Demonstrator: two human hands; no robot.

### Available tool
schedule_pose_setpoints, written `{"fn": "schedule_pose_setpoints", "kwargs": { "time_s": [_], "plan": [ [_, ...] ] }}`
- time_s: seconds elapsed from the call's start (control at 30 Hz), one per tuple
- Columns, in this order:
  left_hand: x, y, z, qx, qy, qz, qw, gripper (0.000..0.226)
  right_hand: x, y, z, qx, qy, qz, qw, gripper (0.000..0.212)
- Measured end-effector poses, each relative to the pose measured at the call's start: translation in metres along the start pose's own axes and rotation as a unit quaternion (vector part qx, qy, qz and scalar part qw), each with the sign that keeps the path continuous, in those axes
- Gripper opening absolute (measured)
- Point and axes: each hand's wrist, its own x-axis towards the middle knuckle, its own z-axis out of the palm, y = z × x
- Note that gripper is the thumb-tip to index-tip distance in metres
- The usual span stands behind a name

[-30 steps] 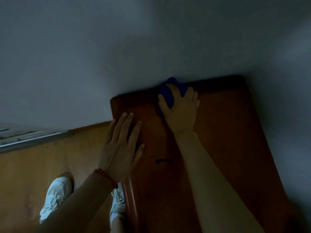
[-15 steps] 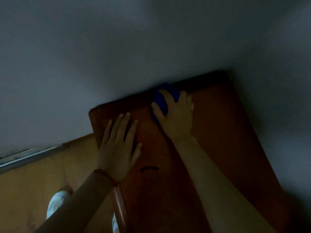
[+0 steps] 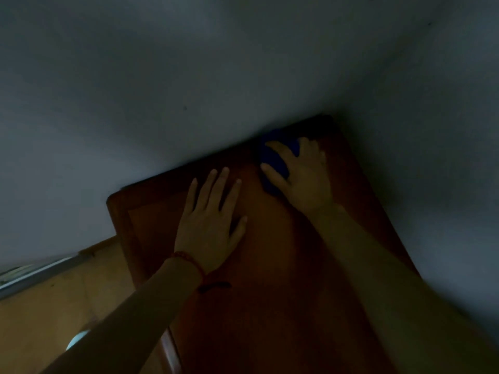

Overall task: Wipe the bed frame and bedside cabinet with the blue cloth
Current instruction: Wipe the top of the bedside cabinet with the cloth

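Up against the wall, right hand [image 3: 305, 179] grips blue cloth [image 3: 272, 160]; left hand [image 3: 210, 225] flat.

Blue cloth [image 3: 272, 160] mostly hidden under right hand [image 3: 302, 179]; only a strip shows by thumb & index, far edge lost in shadow at the wall. Bedside cabinet [image 3: 270, 265] cut off by bottom edge; front face not visible. Pale shoe [image 3: 77, 341] mostly covered by left forearm. Whole view dim, slightly blurred; cabinet's far right corner too dark to tell.
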Motion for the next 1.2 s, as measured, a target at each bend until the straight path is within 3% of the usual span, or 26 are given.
{"fn": "schedule_pose_setpoints", "kwargs": {
  "time_s": [0.13, 0.17, 0.33, 0.5, 0.77, 0.9, 1.0, 1.1, 1.2],
  "plan": [
    [0.000, 0.001, -0.003, -0.003, -0.005, -0.004, 1.000, 0.062, 0.017, 0.036, -0.011, 0.032, 0.068, 0.202, 0.977, 0.056],
    [0.001, 0.001, -0.003, -0.004, -0.002, -0.004, 1.000, 0.062, 0.016, 0.030, -0.009, 0.033, 0.072, 0.217, 0.973, 0.056],
    [0.000, 0.002, -0.003, -0.008, 0.000, -0.004, 1.000, 0.062, -0.002, 0.014, -0.007, 0.010, 0.004, 0.066, 0.998, 0.061],
    [0.001, 0.002, -0.003, -0.002, 0.001, 0.000, 1.000, 0.061, 0.029, 0.041, -0.016, 0.036, 0.054, 0.224, 0.973, 0.055],
    [0.008, 0.011, -0.003, 0.020, 0.010, -0.005, 1.000, 0.062, -0.021, 0.043, -0.012, 0.044, 0.140, 0.316, 0.937, 0.054],
    [0.011, 0.023, -0.001, 0.018, -0.024, 0.102, 0.994, 0.063, -0.048, 0.039, -0.013, 0.024, 0.171, 0.392, 0.904, 0.052],
    [0.002, 0.031, 0.006, 0.024, -0.055, 0.167, 0.984, 0.062, -0.018, 0.032, -0.014, 0.032, 0.143, 0.378, 0.914, 0.054],
    [0.001, 0.029, 0.007, 0.023, -0.067, 0.161, 0.984, 0.063, -0.006, 0.035, -0.012, 0.045, 0.116, 0.327, 0.937, 0.056],
    [0.001, 0.027, 0.007, 0.013, -0.063, 0.162, 0.985, 0.064, -0.027, 0.037, -0.013, 0.048, 0.113, 0.331, 0.935, 0.056]
  ]
}}
